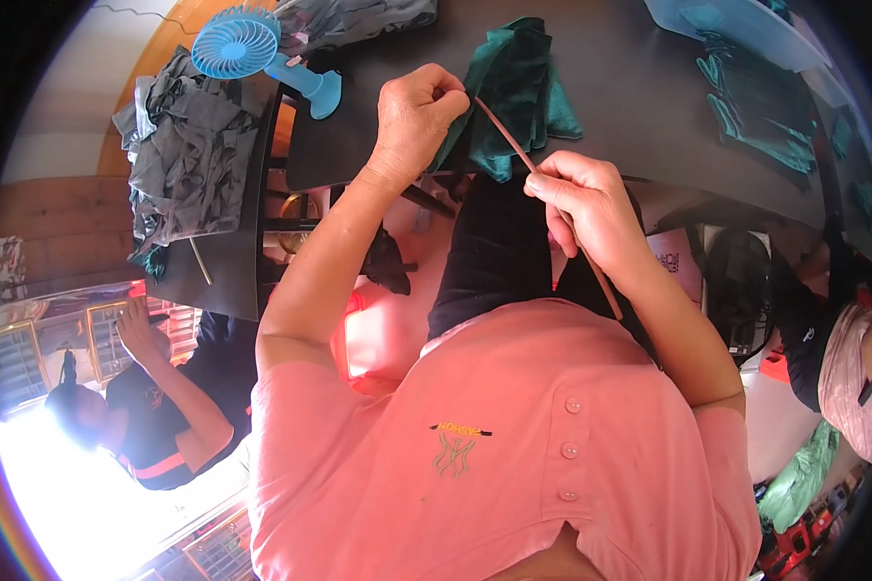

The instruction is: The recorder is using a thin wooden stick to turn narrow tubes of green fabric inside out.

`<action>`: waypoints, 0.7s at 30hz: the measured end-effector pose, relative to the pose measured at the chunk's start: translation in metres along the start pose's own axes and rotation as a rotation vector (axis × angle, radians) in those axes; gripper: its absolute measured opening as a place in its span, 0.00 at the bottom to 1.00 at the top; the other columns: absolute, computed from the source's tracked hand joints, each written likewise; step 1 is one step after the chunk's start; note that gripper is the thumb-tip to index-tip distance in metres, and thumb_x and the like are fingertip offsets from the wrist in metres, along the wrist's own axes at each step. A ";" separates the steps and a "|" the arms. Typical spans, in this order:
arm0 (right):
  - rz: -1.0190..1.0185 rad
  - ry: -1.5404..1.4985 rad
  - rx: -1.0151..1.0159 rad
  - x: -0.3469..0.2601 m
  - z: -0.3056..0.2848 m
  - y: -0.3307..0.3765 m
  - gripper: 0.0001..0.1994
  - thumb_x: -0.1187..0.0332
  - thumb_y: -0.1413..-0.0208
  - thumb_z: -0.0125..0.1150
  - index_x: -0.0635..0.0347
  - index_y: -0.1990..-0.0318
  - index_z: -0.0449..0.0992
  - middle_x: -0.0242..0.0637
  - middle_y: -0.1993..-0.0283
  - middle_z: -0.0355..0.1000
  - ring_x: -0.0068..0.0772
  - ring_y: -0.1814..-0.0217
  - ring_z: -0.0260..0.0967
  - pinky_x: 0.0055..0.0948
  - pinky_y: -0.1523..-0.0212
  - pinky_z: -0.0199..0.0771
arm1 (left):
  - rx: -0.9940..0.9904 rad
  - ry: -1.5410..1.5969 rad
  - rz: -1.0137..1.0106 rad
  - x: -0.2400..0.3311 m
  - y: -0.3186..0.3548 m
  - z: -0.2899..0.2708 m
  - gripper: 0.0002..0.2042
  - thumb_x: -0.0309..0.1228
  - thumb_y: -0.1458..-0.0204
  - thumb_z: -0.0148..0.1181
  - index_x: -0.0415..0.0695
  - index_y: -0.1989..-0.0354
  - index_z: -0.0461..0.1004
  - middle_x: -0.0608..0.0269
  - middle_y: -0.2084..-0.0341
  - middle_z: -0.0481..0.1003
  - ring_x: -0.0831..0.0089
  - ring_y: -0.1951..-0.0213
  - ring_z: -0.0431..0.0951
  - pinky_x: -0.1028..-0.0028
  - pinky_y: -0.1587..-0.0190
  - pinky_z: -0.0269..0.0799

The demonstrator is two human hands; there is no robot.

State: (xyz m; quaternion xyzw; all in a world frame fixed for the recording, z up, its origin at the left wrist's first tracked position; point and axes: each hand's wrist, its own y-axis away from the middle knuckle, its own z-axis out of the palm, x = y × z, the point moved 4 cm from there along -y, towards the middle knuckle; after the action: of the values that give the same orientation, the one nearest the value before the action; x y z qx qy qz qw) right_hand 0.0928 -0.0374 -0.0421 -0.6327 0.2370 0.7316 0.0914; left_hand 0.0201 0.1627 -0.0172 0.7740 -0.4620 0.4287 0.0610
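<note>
At the far left, a second person [155, 426] in a dark top is seen below the bench, one hand raised toward a shelf. A heap of grey cloth [179, 155] is piled at the left end of the dark bench [630, 87], and a blue handheld fan [252, 48] is laid just beside it, near the far left corner, its handle pointing right.

The left hand [419, 116] is held over the near edge of the bench, its fingers closed together into a fist. The upper end of a thin brown stick [509, 140] is pinched in it, together with a fold of dark green cloth [523, 92]. This green cloth is bunched on the bench just right of the left hand, and part of it hangs over the near edge.

The stick is run slantwise down to the right, off the bench and over the lap. Its lower half is clamped in the right hand [586, 208], whose fingers are curled shut around it, and its tip is seen past the wrist. The right hand is held off the bench, just in front of its near edge, above dark trousers [499, 252].

More green cloth [761, 107] is spread at the right end of the bench, well apart from both hands, partly under a pale blue sheet [736, 24].
</note>
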 end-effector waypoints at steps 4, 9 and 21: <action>-0.019 -0.069 -0.013 0.004 0.002 -0.006 0.11 0.65 0.42 0.55 0.66 0.70 0.73 0.32 0.89 0.62 0.19 0.92 0.55 0.22 0.88 0.52 | 0.056 0.098 -0.016 0.010 0.005 -0.003 0.06 0.24 0.58 0.59 0.34 0.73 0.76 0.60 0.83 0.73 0.77 0.78 0.71 0.76 0.72 0.69; -0.038 -0.049 -0.009 0.003 0.004 -0.003 0.11 0.65 0.42 0.54 0.65 0.70 0.73 0.32 0.89 0.62 0.19 0.92 0.55 0.22 0.88 0.51 | 0.040 0.157 -0.042 0.010 0.010 -0.002 0.06 0.25 0.57 0.58 0.34 0.73 0.76 0.61 0.84 0.72 0.78 0.79 0.70 0.76 0.72 0.68; -0.087 -0.081 0.048 0.007 0.000 0.001 0.11 0.65 0.42 0.55 0.66 0.69 0.73 0.30 0.89 0.62 0.18 0.91 0.54 0.22 0.88 0.50 | 0.038 0.088 0.052 0.026 0.028 0.009 0.05 0.24 0.59 0.58 0.35 0.76 0.74 0.57 0.82 0.73 0.68 0.78 0.73 0.71 0.72 0.70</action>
State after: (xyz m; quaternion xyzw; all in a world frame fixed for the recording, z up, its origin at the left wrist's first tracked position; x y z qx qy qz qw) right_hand 0.0912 -0.0392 -0.0483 -0.6099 0.2229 0.7460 0.1478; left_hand 0.0089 0.1253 -0.0126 0.7431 -0.4707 0.4724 0.0553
